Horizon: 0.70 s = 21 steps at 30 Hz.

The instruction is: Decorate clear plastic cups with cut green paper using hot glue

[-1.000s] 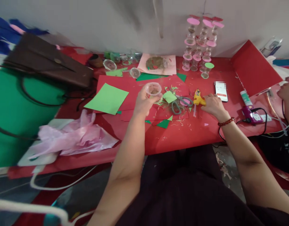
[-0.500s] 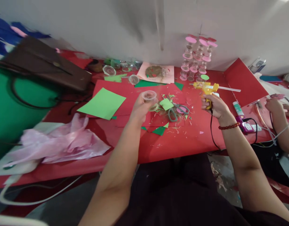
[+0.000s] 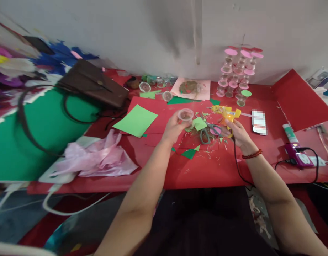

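Red covering spreads over the tabletop (image 3: 206, 174) below a grey wall (image 3: 113, 32). From the head view, the left hand (image 3: 173, 128) grips a clear plastic cup (image 3: 185, 114); the right hand (image 3: 239, 136) wraps the handle of a yellow glue gun (image 3: 227, 111), nozzle towards the cup. Grey scissors (image 3: 208, 129) lie between the hands, beside a light green paper square (image 3: 199, 123).

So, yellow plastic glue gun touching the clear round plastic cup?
Apart: in the head view, the glue gun ends right of the cup, a visible gap between.
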### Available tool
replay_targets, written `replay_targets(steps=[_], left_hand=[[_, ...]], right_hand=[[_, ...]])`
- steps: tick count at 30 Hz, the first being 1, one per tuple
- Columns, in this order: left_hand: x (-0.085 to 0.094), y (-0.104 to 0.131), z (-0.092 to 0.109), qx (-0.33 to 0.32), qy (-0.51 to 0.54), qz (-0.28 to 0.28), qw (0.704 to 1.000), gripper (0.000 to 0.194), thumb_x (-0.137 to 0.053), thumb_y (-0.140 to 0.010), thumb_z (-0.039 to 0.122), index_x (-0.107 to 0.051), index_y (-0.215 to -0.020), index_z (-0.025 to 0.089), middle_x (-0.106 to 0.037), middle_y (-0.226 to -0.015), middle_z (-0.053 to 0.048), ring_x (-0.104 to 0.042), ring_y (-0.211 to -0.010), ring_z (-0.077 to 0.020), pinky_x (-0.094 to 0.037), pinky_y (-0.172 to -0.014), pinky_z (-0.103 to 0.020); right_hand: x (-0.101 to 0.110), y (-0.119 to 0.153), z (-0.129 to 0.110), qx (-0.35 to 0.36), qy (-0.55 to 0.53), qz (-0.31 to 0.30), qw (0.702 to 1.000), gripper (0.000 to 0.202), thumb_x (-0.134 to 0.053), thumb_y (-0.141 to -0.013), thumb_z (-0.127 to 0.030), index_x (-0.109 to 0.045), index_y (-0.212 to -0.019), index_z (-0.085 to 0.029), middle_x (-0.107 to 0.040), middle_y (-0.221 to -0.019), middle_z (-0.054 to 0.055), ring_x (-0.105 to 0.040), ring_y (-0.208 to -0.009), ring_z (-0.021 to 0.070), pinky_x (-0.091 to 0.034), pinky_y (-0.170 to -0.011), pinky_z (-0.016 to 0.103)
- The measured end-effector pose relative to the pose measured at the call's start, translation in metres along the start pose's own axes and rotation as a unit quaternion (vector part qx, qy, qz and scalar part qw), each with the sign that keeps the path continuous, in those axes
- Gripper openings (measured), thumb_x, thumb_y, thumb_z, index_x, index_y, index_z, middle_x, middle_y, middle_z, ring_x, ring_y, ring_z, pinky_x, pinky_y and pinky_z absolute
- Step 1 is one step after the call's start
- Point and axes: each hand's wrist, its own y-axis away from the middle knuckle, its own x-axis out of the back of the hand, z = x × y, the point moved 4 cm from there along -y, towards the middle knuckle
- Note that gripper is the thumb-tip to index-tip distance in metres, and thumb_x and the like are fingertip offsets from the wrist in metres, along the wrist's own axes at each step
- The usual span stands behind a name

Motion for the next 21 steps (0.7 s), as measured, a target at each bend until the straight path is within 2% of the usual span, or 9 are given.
replay_targets(steps=[3, 5, 10, 12, 16, 21], left_hand=[[0.000, 0.004, 0.000, 0.004, -0.049, 0.017, 0.999, 0.045, -0.088, -0.064, 0.038, -0.063, -0.099, 0.023, -0.074, -0.103, -0.004, -0.070, -0.100, -0.0211, -0.054, -0.094, -0.037], [-0.001, 0.006, 0.001, 0.000, -0.082, 0.009, 0.997, 0.044, -0.088, -0.064, 0.036, -0.063, -0.099, 0.023, -0.074, -0.100, -0.002, -0.070, -0.096, -0.0202, -0.054, -0.092, -0.036], [-0.001, 0.008, 0.004, -0.018, -0.133, -0.003, 0.991, 0.042, -0.089, -0.065, 0.033, -0.067, -0.100, 0.023, -0.073, -0.092, 0.001, -0.069, -0.086, -0.0188, -0.053, -0.084, -0.034], [-0.002, 0.009, 0.006, -0.025, -0.141, -0.006, 0.990, 0.043, -0.089, -0.066, 0.033, -0.069, -0.103, 0.024, -0.075, -0.096, 0.000, -0.069, -0.089, -0.0199, -0.054, -0.086, -0.036], [-0.006, 0.013, 0.014, -0.049, -0.153, -0.031, 0.986, 0.043, -0.088, -0.068, 0.033, -0.071, -0.106, 0.024, -0.077, -0.115, -0.006, -0.070, -0.108, -0.0246, -0.054, -0.098, -0.041], [-0.010, 0.015, 0.017, -0.058, -0.182, -0.035, 0.981, 0.043, -0.088, -0.067, 0.031, -0.071, -0.107, 0.026, -0.076, -0.123, -0.007, -0.069, -0.117, -0.0266, -0.051, -0.105, -0.045]], right_hand=[[-0.001, 0.001, 0.001, 0.021, 0.018, 0.035, 0.999, 0.047, -0.083, -0.079, -0.062, -0.058, -0.079, -0.022, -0.038, -0.049, -0.012, -0.033, -0.046, 0.0062, -0.032, -0.051, 0.027], [-0.002, 0.002, 0.003, 0.039, 0.045, 0.052, 0.997, 0.046, -0.083, -0.080, -0.061, -0.061, -0.079, -0.022, -0.039, -0.050, -0.011, -0.035, -0.046, 0.0066, -0.033, -0.051, 0.027], [-0.012, 0.008, 0.005, 0.043, 0.064, 0.022, 0.997, 0.043, -0.082, -0.081, -0.062, -0.066, -0.087, -0.022, -0.040, -0.051, -0.011, -0.036, -0.047, 0.0076, -0.038, -0.052, 0.029], [-0.015, 0.010, 0.006, 0.033, 0.065, 0.007, 0.997, 0.044, -0.083, -0.081, -0.062, -0.069, -0.091, -0.022, -0.042, -0.054, -0.010, -0.037, -0.049, 0.0080, -0.037, -0.052, 0.029], [-0.020, 0.010, 0.012, 0.028, 0.039, -0.011, 0.999, 0.048, -0.082, -0.080, -0.064, -0.070, -0.098, -0.022, -0.049, -0.065, -0.007, -0.035, -0.050, 0.0062, -0.035, -0.050, 0.028], [-0.025, 0.010, 0.015, 0.030, 0.038, -0.027, 0.998, 0.052, -0.079, -0.079, -0.072, -0.064, -0.089, -0.023, -0.047, -0.064, -0.008, -0.033, -0.047, 0.0057, -0.034, -0.048, 0.029]])
